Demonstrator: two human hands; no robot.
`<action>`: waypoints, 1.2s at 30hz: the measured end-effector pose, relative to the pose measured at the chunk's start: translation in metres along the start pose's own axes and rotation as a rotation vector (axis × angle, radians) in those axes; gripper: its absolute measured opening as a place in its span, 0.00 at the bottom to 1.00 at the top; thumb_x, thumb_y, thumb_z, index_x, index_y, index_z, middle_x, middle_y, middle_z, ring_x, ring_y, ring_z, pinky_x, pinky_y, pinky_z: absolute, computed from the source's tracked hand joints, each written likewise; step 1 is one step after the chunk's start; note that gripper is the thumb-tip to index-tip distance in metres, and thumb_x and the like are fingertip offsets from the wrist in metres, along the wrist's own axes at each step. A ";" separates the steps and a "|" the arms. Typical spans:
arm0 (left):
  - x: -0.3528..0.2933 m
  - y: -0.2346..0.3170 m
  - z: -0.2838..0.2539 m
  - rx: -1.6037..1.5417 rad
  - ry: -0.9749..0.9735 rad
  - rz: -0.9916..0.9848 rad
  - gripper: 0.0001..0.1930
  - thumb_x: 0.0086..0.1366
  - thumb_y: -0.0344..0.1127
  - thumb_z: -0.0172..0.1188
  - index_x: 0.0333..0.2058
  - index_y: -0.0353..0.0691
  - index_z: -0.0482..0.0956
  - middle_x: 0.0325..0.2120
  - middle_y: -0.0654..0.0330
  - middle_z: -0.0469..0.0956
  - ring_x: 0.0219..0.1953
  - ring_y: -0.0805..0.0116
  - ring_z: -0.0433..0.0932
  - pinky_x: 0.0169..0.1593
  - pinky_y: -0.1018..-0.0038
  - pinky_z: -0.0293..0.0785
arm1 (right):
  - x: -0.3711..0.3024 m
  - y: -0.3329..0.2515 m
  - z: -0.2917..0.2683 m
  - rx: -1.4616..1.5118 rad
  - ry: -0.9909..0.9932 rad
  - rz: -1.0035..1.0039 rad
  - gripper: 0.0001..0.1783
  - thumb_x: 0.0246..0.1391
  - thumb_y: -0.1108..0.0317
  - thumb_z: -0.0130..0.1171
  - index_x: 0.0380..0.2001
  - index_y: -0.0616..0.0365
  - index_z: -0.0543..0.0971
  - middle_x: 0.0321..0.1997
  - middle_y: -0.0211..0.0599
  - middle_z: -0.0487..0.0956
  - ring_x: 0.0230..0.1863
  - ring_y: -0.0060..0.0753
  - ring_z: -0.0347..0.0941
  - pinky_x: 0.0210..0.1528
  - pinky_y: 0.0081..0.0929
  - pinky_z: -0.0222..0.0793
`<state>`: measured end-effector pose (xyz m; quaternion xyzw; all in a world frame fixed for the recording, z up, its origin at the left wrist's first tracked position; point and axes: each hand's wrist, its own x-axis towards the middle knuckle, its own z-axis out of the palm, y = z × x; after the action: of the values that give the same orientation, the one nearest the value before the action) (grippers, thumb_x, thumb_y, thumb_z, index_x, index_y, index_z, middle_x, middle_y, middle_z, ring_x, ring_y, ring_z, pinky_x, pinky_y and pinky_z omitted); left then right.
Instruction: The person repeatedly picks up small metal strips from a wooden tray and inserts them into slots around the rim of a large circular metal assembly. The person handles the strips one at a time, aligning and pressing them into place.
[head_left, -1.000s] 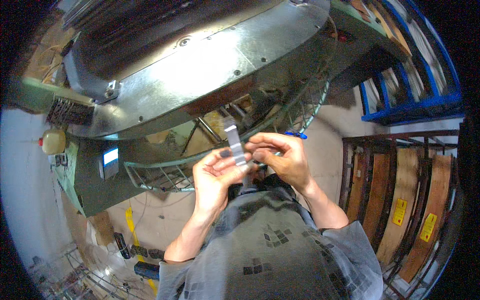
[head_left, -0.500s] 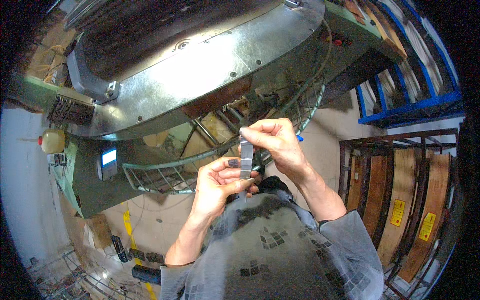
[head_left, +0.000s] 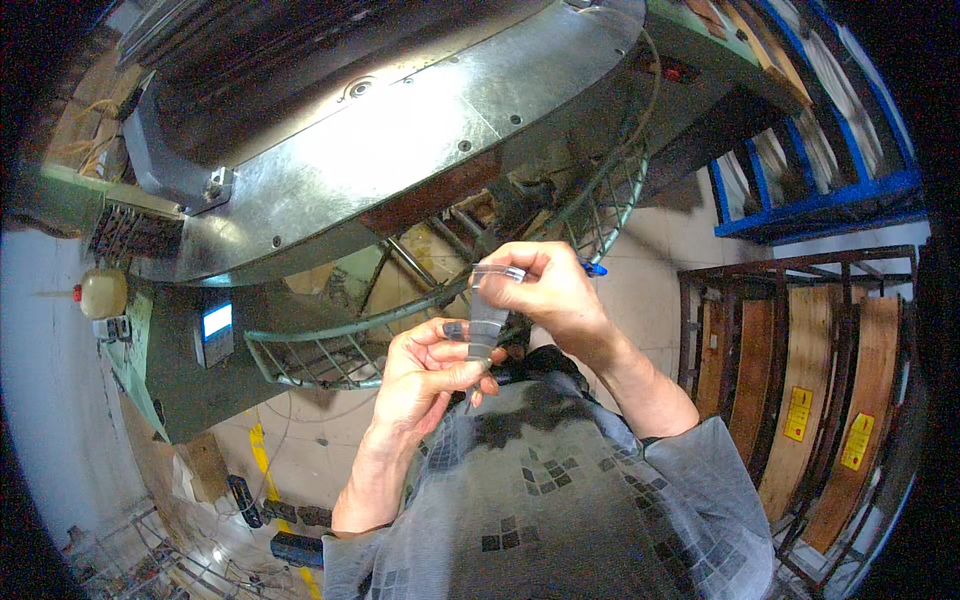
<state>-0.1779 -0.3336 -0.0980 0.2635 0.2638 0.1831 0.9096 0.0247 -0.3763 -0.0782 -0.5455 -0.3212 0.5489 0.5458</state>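
Note:
A flat grey strip [head_left: 485,335] with paler crosswise bands stands roughly upright in front of my chest; its exact kind cannot be told. The lower part is pinched by my left hand [head_left: 420,380], thumb in front and fingers behind. A small dark patch covers the tip of one left finger. My right hand [head_left: 555,300] is closed at the strip's upper end, where a shiny, pale, partly see-through piece [head_left: 497,271] runs sideways into the fingers. The right fingertips are blurred and partly overlap the strip.
Ahead stands a large machine with a curved, shiny metal table [head_left: 400,140] and a green curved rail [head_left: 335,355] below it. A small lit screen [head_left: 217,320] is at left. A blue rack [head_left: 820,210] and a brown metal rack [head_left: 800,262] with long wooden boards stand at right.
My right hand has shifted slightly left at the strip's top, and the pale piece there now shows sideways. Both hands and the strip have moved a little left.

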 end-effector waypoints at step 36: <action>-0.005 -0.001 -0.005 0.044 0.063 0.058 0.22 0.54 0.17 0.67 0.48 0.39 0.79 0.38 0.40 0.84 0.27 0.56 0.85 0.24 0.69 0.80 | -0.017 0.007 -0.003 0.130 0.031 -0.010 0.14 0.61 0.59 0.65 0.33 0.60 0.83 0.31 0.28 0.82 0.29 0.15 0.73 0.34 0.17 0.69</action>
<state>-0.1843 -0.3346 -0.1001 0.2850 0.2884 0.2117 0.8893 0.0228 -0.3952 -0.0816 -0.5156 -0.2791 0.5573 0.5879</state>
